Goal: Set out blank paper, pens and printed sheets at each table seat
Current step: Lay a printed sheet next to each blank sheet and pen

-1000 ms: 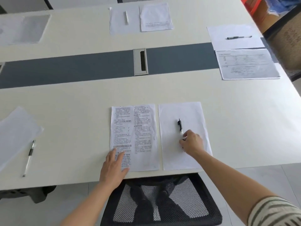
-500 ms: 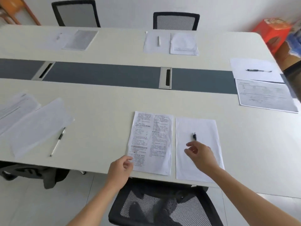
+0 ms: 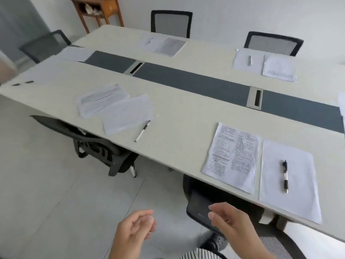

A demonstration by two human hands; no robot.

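- Printed sheet and blank paper lie side by side at the near seat, close to the table edge. A pen lies on the blank paper. This seat looks finished.
- At the next seat to the left the papers are untidy. A printed pile and a plain pile lie askew, touching or overlapping. A second pen rests on bare tabletop just beside them.
- As I judge it, the step in hand is the turn toward that untidy seat. The next move calls for reaching over, squaring the two piles side by side and laying the second pen on the plain one.
- Left hand hangs off the table above the floor, fingers loosely curled, holding nothing.
- Right hand hovers by the chair back, fingers relaxed and slightly bent, with nothing in them.
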